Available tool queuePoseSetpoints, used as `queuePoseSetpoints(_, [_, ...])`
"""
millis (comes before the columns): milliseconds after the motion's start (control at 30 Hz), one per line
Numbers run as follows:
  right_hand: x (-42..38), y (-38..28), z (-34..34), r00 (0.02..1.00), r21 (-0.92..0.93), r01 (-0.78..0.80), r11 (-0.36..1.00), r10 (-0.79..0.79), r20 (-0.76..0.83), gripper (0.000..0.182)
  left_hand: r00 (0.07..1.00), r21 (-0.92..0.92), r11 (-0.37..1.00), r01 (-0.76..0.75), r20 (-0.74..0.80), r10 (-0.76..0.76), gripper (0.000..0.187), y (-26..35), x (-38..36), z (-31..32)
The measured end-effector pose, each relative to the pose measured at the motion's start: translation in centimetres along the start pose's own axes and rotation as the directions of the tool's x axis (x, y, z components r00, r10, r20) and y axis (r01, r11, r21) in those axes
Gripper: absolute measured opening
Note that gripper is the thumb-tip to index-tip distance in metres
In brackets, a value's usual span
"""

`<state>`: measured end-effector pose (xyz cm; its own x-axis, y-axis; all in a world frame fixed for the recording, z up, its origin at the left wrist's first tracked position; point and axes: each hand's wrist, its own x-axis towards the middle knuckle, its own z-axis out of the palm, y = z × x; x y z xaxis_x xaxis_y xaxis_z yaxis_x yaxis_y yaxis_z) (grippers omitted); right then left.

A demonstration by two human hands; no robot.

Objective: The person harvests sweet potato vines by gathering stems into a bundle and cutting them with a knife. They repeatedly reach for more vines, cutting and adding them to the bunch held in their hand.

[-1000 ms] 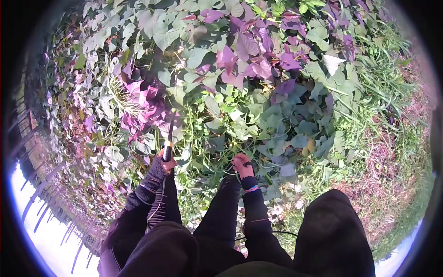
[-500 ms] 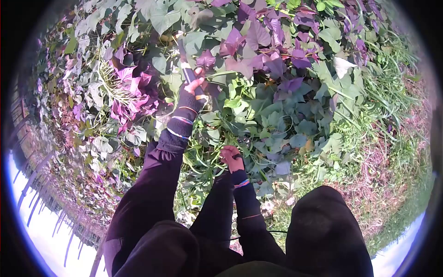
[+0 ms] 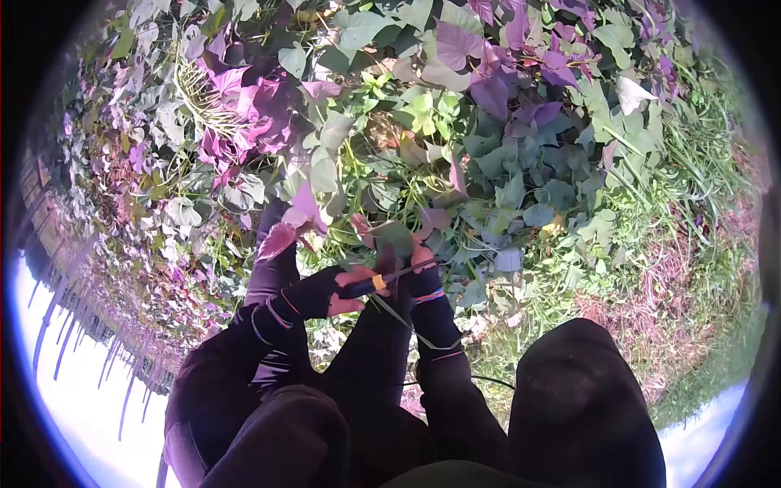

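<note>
Left hand [image 3: 332, 293], in a dark fingerless glove, closed in a tight grip around the black handle of a knife [image 3: 382, 280], orange band showing just past the fingers. Blade laid across toward the right hand [image 3: 422, 268], its tip reaching that hand's fingers. Right hand's grip clenched on a bunch of vine stems [image 3: 389, 250] just above the knife, stems rising from the fist into the foliage. Both hands close together, nearly touching, directly over the knife. Above the knife, a thick mat of green and purple leaves [image 3: 455, 122] covering the ground. To the right of the knife, grass and dry patches [image 3: 667, 268]. Below the knife, dark sleeves and dark-clad knees [image 3: 582, 390]. A striped cuff on the right wrist just under the blade.
</note>
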<state>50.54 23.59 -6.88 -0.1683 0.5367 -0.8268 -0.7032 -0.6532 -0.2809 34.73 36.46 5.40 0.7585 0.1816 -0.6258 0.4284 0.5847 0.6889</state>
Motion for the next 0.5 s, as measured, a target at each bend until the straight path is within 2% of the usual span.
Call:
queuePoseSetpoints(33, [0.4,5.0,-3.5,0.970,-0.562,0.213,0.800,-0.243,0.021,0.028,0.994,0.155,0.982,-0.111,0.005,0.112,0.041,1.1,-0.3,-0.3])
queuePoseSetpoints(67, [0.7,10.0,-7.1,0.887,-0.852,0.270,0.448,-0.459,0.040,0.027,0.987,0.187,0.970,-0.158,0.049,0.151,0.039,1.7,-0.6,-1.4])
queuePoseSetpoints(100, [-2.3,0.7,-1.5,0.957,-0.655,-0.123,0.746,-0.085,-0.278,0.027,0.994,0.334,0.938,-0.090,-0.030,0.106,0.037,4.8,-0.8,-2.9])
queuePoseSetpoints(133, [-2.9,0.4,-1.0,0.956,-0.649,-0.128,0.750,-0.080,-0.281,0.027,0.979,0.350,0.937,-0.005,-0.191,0.077,0.037,3.3,-1.5,-3.9])
queuePoseSetpoints(167, [-3.7,0.5,-0.7,0.929,-0.448,-0.153,0.881,-0.026,-0.370,0.025,0.890,0.237,0.965,0.114,-0.455,0.007,0.038,3.8,-1.5,-4.7])
queuePoseSetpoints(200, [-4.6,0.8,-0.6,0.896,-0.221,-0.159,0.962,0.047,-0.442,0.023,0.781,0.371,0.921,0.118,-0.608,0.145,0.038,5.0,-1.0,-5.6])
queuePoseSetpoints(233, [-5.3,2.1,-0.8,0.876,-0.121,-0.037,0.992,-0.026,-0.482,0.020,0.749,0.422,0.870,0.256,-0.656,0.097,0.040,7.1,0.0,-6.4])
queuePoseSetpoints(267, [-6.4,2.3,-0.8,0.874,-0.114,-0.035,0.993,-0.024,-0.485,0.020,0.736,0.478,0.825,0.300,-0.666,0.118,0.042,6.1,1.1,-7.1])
queuePoseSetpoints(333, [-8.5,2.3,-0.8,0.889,-0.251,-0.065,0.966,-0.058,-0.453,0.018,0.855,0.799,0.581,0.153,-0.402,0.327,0.038,3.7,3.9,-8.2])
queuePoseSetpoints(400, [-10.2,1.5,0.1,0.886,-0.258,-0.062,0.964,-0.066,-0.460,0.016,0.935,0.884,0.439,0.163,-0.280,0.218,0.031,-0.4,7.4,-7.3])
queuePoseSetpoints(467, [-11.6,2.1,-0.2,0.886,-0.392,-0.003,0.920,-0.179,-0.427,0.016,0.932,0.881,0.472,0.003,-0.174,0.318,0.023,-2.8,12.0,-5.3])
queuePoseSetpoints(500, [-12.1,1.7,0.1,0.884,-0.396,0.003,0.918,-0.188,-0.428,0.016,0.962,0.899,0.437,0.025,-0.140,0.235,0.021,-4.0,14.5,-4.0])
